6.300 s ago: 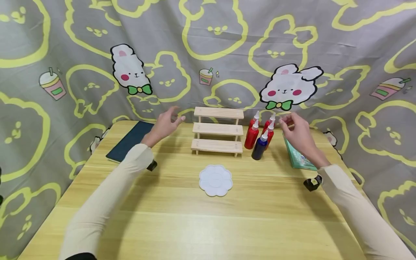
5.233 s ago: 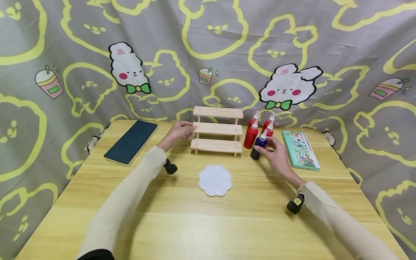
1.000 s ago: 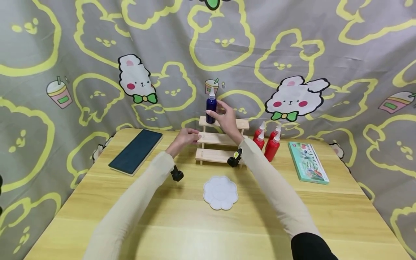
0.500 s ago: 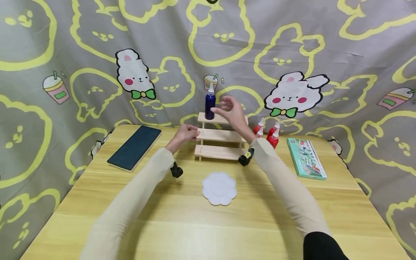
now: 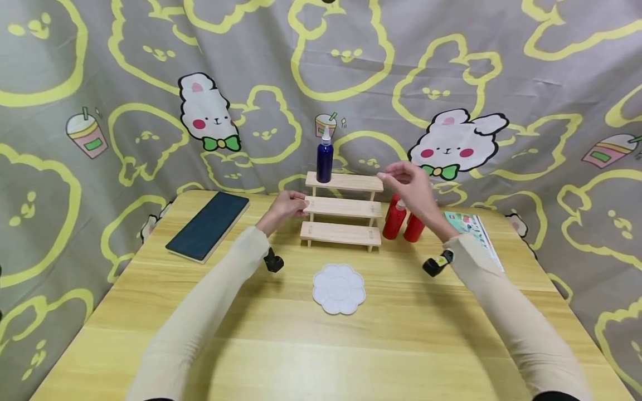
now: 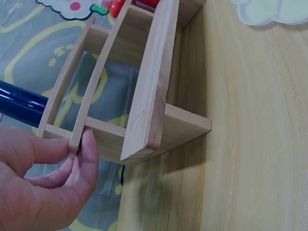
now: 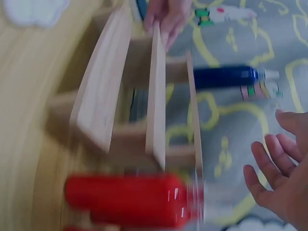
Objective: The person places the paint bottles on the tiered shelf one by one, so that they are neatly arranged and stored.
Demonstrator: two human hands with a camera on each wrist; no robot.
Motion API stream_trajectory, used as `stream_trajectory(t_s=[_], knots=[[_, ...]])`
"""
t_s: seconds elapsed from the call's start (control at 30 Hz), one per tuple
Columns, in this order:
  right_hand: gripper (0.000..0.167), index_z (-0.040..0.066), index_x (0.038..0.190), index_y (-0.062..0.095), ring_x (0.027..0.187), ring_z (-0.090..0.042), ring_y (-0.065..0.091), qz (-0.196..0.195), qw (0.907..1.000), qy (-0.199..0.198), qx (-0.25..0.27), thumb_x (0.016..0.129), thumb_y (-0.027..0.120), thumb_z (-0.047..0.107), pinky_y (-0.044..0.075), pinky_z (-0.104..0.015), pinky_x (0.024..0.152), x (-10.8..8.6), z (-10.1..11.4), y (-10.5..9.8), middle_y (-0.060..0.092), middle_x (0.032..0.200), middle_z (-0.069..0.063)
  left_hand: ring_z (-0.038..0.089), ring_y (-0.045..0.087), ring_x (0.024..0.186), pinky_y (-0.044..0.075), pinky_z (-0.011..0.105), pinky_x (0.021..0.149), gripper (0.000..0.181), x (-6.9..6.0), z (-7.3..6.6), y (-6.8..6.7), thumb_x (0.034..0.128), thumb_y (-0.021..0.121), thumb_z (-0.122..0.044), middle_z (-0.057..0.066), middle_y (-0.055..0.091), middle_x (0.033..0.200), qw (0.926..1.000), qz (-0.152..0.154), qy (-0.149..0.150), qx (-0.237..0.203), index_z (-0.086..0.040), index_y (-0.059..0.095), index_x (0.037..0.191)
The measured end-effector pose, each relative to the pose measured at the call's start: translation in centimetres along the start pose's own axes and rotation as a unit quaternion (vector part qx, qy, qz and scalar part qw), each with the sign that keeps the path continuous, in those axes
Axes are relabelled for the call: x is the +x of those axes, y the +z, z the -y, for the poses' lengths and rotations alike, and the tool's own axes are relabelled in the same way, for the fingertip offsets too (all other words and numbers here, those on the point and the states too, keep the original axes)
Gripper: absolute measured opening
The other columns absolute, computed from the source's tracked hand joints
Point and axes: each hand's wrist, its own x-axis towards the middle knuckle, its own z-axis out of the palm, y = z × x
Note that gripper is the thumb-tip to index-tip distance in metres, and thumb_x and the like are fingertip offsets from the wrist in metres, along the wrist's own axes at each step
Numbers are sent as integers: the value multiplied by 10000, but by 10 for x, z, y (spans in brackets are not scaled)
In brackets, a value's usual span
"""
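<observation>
A dark blue squeeze bottle (image 5: 324, 161) with a white nozzle stands upright at the left end of the top step of a three-tier wooden stand (image 5: 343, 207). My left hand (image 5: 285, 209) pinches the left end of the middle step; the left wrist view shows thumb and fingers around that board (image 6: 91, 96). To the right, my right hand (image 5: 412, 186) hovers above several red squeeze bottles (image 5: 394, 221), partly hiding them. Its fingers are loosely bent and hold nothing, as the right wrist view shows the hand (image 7: 284, 168) apart from the blurred red bottle (image 7: 130, 199).
A white flower-shaped palette (image 5: 339, 288) lies on the wooden table in front of the stand. At left is a dark flat board (image 5: 208, 226). A green box (image 5: 473, 231) lies at right, partly behind my right arm. A patterned curtain (image 5: 351, 67) hangs behind.
The blue bottle went from beside the red bottles to the top step, carried by my right hand. That hand has let go and moved right. My left hand came to the stand and stays there.
</observation>
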Motion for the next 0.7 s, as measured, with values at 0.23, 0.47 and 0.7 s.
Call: stream_trajectory(t_s=[0.23,0.47,0.7], knots=[[257,-7,1175,703,960,5,613,-512,9970,-292,-508,1017,719,195,518,-81,862,-25,-27,-42,694,1128,-125,229,647,918,552,482,1112,405,0,-1,0,1021,588,45,305,563,1362,10000,53,-13,-28,155,508,1402],[125,-45,1092,723,923,51,576,-887,9825,-1139,-1177,1008,690,40,488,-49,835,-54,-56,-61,687,1063,-169,177,655,854,539,484,1127,420,1,-1,-4,1022,595,40,247,588,1281,9995,164,-190,-199,141,497,1418],[136,-67,1065,710,915,54,563,-1102,9852,-718,-1098,1020,671,55,494,-65,824,-69,-79,-68,668,1042,-179,111,650,799,582,358,1072,456,9,-3,-16,1030,599,26,69,629,1018,9946,548,-691,-556,109,483,1463]])
